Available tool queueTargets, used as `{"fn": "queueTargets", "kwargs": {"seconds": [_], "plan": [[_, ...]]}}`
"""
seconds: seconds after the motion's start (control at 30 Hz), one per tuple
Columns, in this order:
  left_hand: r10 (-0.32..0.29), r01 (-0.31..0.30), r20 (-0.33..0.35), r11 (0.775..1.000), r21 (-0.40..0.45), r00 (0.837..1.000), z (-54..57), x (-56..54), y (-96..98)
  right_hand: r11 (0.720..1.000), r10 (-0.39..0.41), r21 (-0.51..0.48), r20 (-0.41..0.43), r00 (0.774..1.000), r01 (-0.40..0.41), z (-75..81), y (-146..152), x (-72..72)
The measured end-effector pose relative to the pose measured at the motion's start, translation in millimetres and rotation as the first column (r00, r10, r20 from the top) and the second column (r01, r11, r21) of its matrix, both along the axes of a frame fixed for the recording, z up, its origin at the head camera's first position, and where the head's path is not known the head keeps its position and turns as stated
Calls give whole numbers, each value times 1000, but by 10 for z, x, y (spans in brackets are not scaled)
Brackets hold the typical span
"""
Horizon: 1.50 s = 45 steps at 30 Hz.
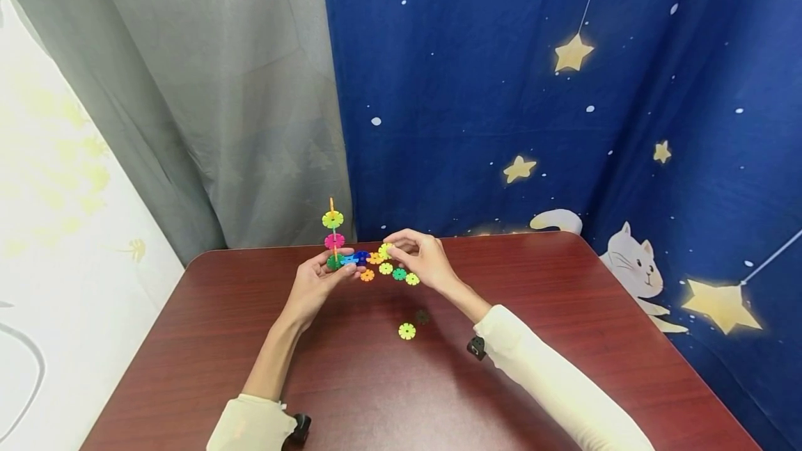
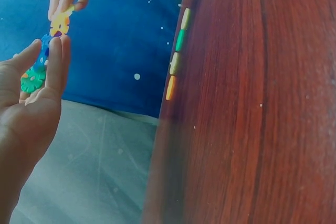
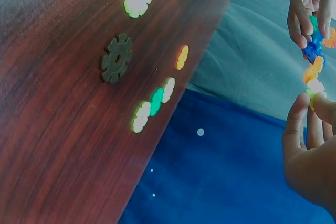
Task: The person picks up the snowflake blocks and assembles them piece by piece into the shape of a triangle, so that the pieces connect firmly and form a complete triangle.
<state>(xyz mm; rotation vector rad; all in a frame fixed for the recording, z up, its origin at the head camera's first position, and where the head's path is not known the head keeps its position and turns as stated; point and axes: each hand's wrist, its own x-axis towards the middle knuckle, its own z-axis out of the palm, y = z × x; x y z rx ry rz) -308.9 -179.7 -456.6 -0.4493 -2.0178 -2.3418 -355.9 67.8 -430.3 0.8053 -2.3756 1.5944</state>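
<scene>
Above the far part of the table, both hands are on a chain of notched plastic snowflake discs. My left hand (image 1: 313,287) grips it at a green disc (image 2: 32,80) and a light blue disc (image 1: 349,261). From there an upright branch rises with a pink disc (image 1: 335,241), a yellow-green disc (image 1: 333,219) and an orange one edge-on at the top. Toward the right run a dark blue disc (image 1: 361,258) and an orange disc (image 3: 313,70). At that end my right hand (image 1: 427,264) pinches a yellow disc (image 1: 385,250) between thumb and fingertips, right against the orange one.
Below the hands, loose discs lie in a row near the table's far edge: orange (image 1: 367,275), yellow (image 1: 386,268), green (image 1: 399,274) and another yellow (image 1: 412,279). Closer in are a yellow disc (image 1: 407,331) and a dark disc (image 3: 116,59). Curtains (image 1: 438,89) hang behind the table (image 1: 351,381).
</scene>
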Motion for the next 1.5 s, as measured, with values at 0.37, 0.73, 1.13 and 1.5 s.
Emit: {"fn": "queueTargets", "kwargs": {"seconds": [0.37,0.73,1.13,1.5], "plan": [[-16,15,20,999,48,1000,-9,8,21,995,-10,-100,10,1000,11,-60,-60,8],[132,-134,-27,985,-106,991,-30,-1,74,999,-32,-34,-47,998,31,-79,-113,39],[273,-272,-21,947,-171,962,-37,-11,67,999,-21,-50,-44,999,19,-69,-154,63],[254,-239,53,950,-203,966,-7,-5,58,995,-27,-101,-53,998,22,-122,-181,93]]}}
